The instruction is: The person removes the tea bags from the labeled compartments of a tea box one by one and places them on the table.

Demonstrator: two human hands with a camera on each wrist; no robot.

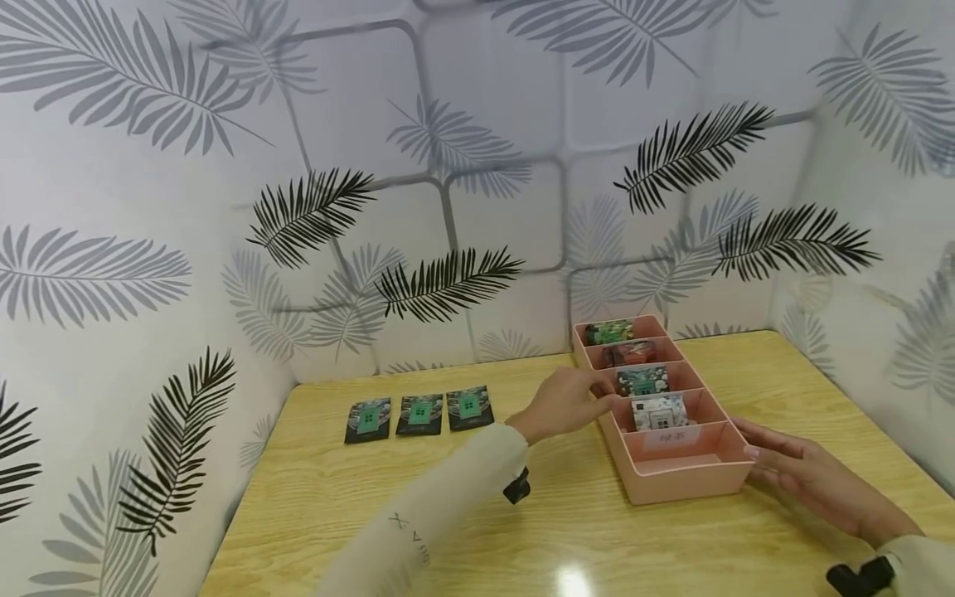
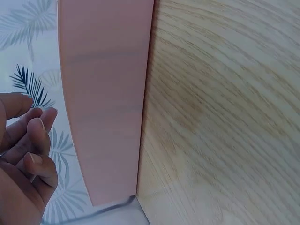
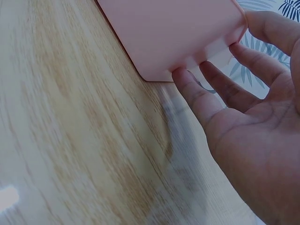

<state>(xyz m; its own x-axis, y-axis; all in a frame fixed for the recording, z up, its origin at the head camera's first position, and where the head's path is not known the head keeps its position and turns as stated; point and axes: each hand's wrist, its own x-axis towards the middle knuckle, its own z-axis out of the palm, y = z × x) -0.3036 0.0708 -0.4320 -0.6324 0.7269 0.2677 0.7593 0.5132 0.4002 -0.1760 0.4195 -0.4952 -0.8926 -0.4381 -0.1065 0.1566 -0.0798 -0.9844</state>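
Note:
A long pink divided box stands on the table, with sachets in its compartments. My left hand is at its left rim, beside a white sachet and a dark sachet with a green label. In the left wrist view its fingers bend loosely above the box's side, with nothing visible between them. My right hand touches the near right corner; fairly straight fingertips press the outer wall. Three dark sachets with green labels, left, middle and right, lie in a row.
Farther back in the box are a red sachet and a green one. A pale label is on the divider of the nearest compartment. Leaf-patterned sheeting surrounds the wooden table behind and at the sides.

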